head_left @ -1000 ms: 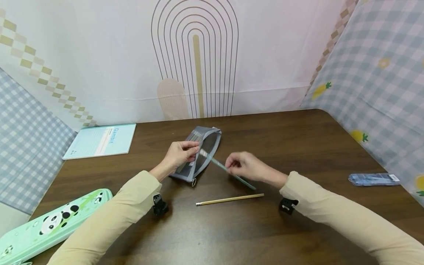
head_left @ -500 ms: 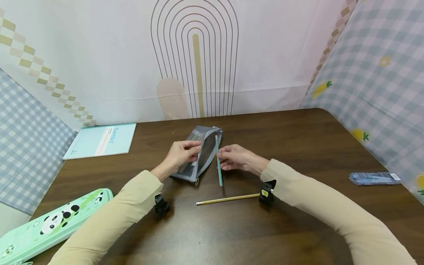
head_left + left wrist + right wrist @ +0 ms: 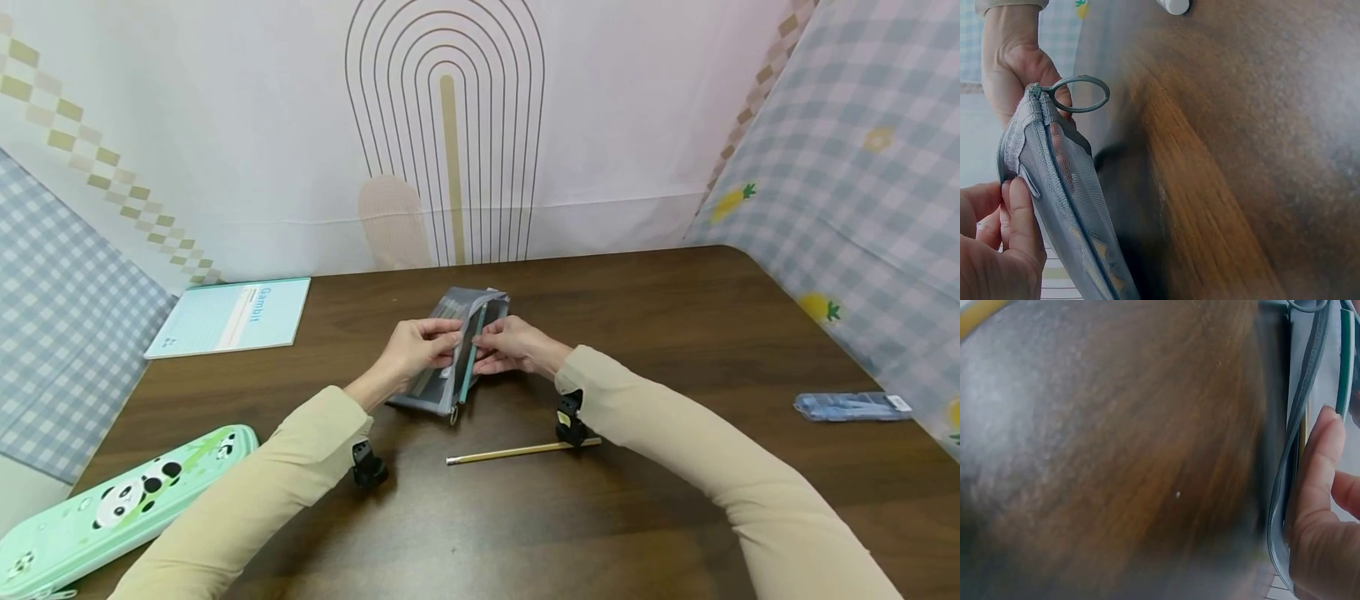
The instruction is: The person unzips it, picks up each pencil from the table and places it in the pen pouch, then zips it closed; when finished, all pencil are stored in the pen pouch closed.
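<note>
A grey mesh zip pouch [image 3: 427,387] stands unzipped in the middle of the table, its ring pull [image 3: 1082,94] at the near end. My left hand [image 3: 414,350] pinches the left edge of its opening. A teal pencil [image 3: 469,362] lies along the mouth, and my right hand [image 3: 517,346] holds it between thumb and fingers. In the right wrist view, the fingers of that hand reach inside the pouch's edge, on the green pencil [image 3: 1345,362]. Other slim items inside the pouch show only dimly through the mesh.
A yellow pencil [image 3: 502,454] lies nearer on the table, partly behind the right wrist camera [image 3: 570,421]. At left are a green panda pencil case [image 3: 135,504] and a light blue notebook [image 3: 232,318]. A clear blue pack [image 3: 847,407] lies far right.
My right hand has moved left to the pouch and swung the teal pencil from slanting to nearly in line with the opening. My left hand keeps its pinch on the edge.
</note>
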